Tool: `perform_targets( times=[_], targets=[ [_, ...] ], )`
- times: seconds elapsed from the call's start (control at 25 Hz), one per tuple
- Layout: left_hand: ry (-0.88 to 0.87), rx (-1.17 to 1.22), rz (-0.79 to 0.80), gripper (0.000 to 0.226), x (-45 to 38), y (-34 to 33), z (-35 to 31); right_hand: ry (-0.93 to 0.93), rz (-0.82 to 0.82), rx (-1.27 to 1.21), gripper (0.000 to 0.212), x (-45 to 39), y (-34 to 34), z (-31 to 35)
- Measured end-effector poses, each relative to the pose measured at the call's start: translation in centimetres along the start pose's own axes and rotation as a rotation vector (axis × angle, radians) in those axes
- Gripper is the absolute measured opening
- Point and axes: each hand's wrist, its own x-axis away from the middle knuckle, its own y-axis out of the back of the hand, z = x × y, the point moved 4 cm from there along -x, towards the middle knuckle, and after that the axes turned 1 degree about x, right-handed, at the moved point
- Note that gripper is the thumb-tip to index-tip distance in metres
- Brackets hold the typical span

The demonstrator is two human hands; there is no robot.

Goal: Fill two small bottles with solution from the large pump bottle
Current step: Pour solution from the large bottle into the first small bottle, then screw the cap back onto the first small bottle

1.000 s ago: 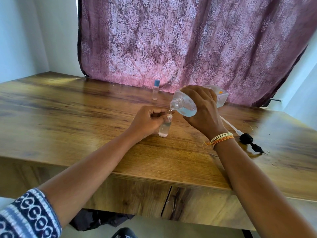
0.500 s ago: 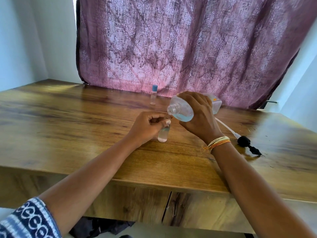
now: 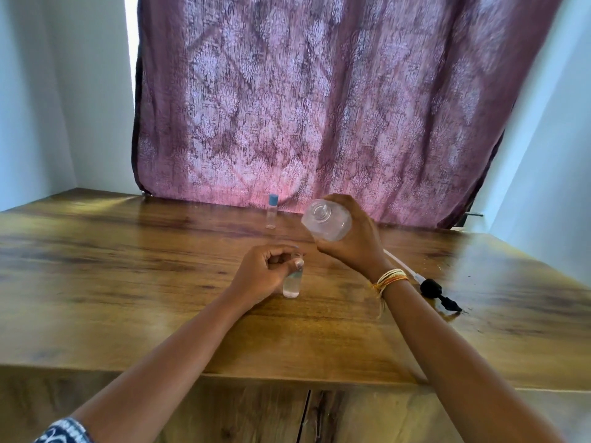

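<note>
Clear cylindrical small bottle [image 3: 292, 282], grainy wooden table [image 3: 128, 282]

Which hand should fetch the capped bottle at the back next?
Probably left: it only steadies the small bottle standing on the table. Right grips the open large bottle.

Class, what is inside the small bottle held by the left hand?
Clear liquid fills the visible lower part of the small bottle. The left hand covers its upper part, so the level is hidden.

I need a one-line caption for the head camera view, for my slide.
Left hand steadies a small bottle on the table while right hand holds the large bottle above.
</note>
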Motion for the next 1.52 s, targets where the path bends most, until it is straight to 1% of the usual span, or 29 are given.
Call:
perform_targets(
  times=[0.12, 0.24, 0.32, 0.36, 0.4, 0.44, 0.48, 0.6, 0.72, 0.84, 0.88, 0.92, 0.96, 1.0, 1.04, 1.08, 1.12, 1.16, 1.2, 1.24, 1.28, 1.32, 1.44, 1.52],
  targets=[
    [0.009, 0.038, -0.009, 0.022, 0.0, 0.1, 0.2, -0.179, 0.017, -0.095, 0.064, -2.0, 1.5, -1.0],
    [0.015, 0.057, -0.002, 0.024, 0.0, 0.1, 0.1, -0.411, 0.092, -0.310, 0.056, -3.9, 2.9, -3.0],
    [0.009, 0.057, 0.005, 0.023, 0.0, 0.0, 0.0, -0.509, 0.112, -0.456, 0.046, -4.3, 3.4, -4.4],
    [0.009, 0.060, 0.005, 0.023, 0.0, 0.0, 0.1, -0.548, 0.122, -0.521, 0.052, -4.4, 3.5, -4.9],
    [0.007, 0.064, 0.003, 0.023, 0.0, -0.1, 0.1, -0.589, 0.125, -0.560, 0.068, -4.4, 3.5, -5.5],
    [0.007, 0.071, -0.001, 0.024, -0.1, 0.0, 0.2, -0.613, 0.125, -0.593, 0.081, -4.4, 3.5, -6.1],
    [0.001, 0.076, 0.001, 0.024, -0.1, 0.0, 0.2, -0.620, 0.123, -0.620, 0.085, -4.4, 3.5, -6.5],
    [-0.002, 0.080, -0.009, 0.023, -0.2, 0.0, 0.6, -0.634, 0.129, -0.668, 0.067, -4.4, 3.6, -7.3],
    [-0.002, 0.076, -0.013, 0.021, -0.2, -0.1, 0.4, -0.639, 0.148, -0.720, 0.063, -4.3, 3.6, -7.5],
    [-0.015, 0.074, -0.004, 0.023, 0.0, -0.1, 0.1, -0.621, 0.190, -0.750, 0.047, -4.2, 3.3, -7.2],
    [-0.016, 0.076, -0.002, 0.023, 0.0, -0.1, -0.1, -0.611, 0.204, -0.761, 0.046, -4.0, 3.4, -7.0],
    [-0.011, 0.080, -0.003, 0.023, 0.1, 0.0, -0.1, -0.615, 0.209, -0.756, 0.050, -3.8, 3.6, -6.8],
    [-0.010, 0.084, -0.001, 0.024, 0.1, 0.0, -0.2, -0.624, 0.179, -0.745, 0.067, -3.7, 3.8, -6.9],
    [-0.009, 0.089, -0.003, 0.025, 0.2, 0.0, -0.2, -0.640, 0.097, -0.703, 0.090, -3.5, 4.2, -6.8],
    [-0.013, 0.086, -0.004, 0.025, 0.2, 0.0, -0.3, -0.635, -0.036, -0.666, 0.100, -2.9, 4.6, -6.2],
    [-0.015, 0.077, -0.007, 0.024, 0.2, 0.0, -0.3, -0.574, -0.217, -0.588, 0.090, -2.3, 5.2, -5.6],
    [-0.014, 0.068, -0.011, 0.023, 0.3, 0.0, -0.2, -0.467, -0.405, -0.484, 0.067, -1.4, 5.6, -4.6],
    [-0.010, 0.061, -0.016, 0.023, 0.2, 0.1, -0.1, -0.343, -0.532, -0.366, 0.044, -0.4, 5.7, -3.3],
    [-0.005, 0.059, -0.017, 0.024, 0.2, 0.1, -0.1, -0.221, -0.542, -0.248, 0.026, 0.4, 5.2, -1.5],
    [0.004, 0.057, -0.017, 0.025, 0.2, 0.1, 0.0, -0.123, -0.461, -0.159, 0.014, 1.0, 4.1, 0.1],
    [0.011, 0.051, -0.013, 0.026, 0.1, 0.1, 0.1, -0.070, -0.319, -0.109, 0.011, 1.2, 2.5, 1.0],
    [0.022, 0.040, -0.013, 0.026, 0.0, 0.1, 0.3, -0.065, -0.158, -0.085, 0.012, 1.3, 0.8, 1.4],
    [0.028, 0.011, -0.003, 0.028, 0.1, 0.1, 0.7, -0.113, 0.230, 0.039, 0.029, 0.3, -4.5, -0.4],
    [0.018, -0.009, 0.005, 0.029, 0.1, 0.1, 0.6, -0.085, 0.463, 0.178, 0.043, -0.3, -7.5, -1.9]
  ],
)
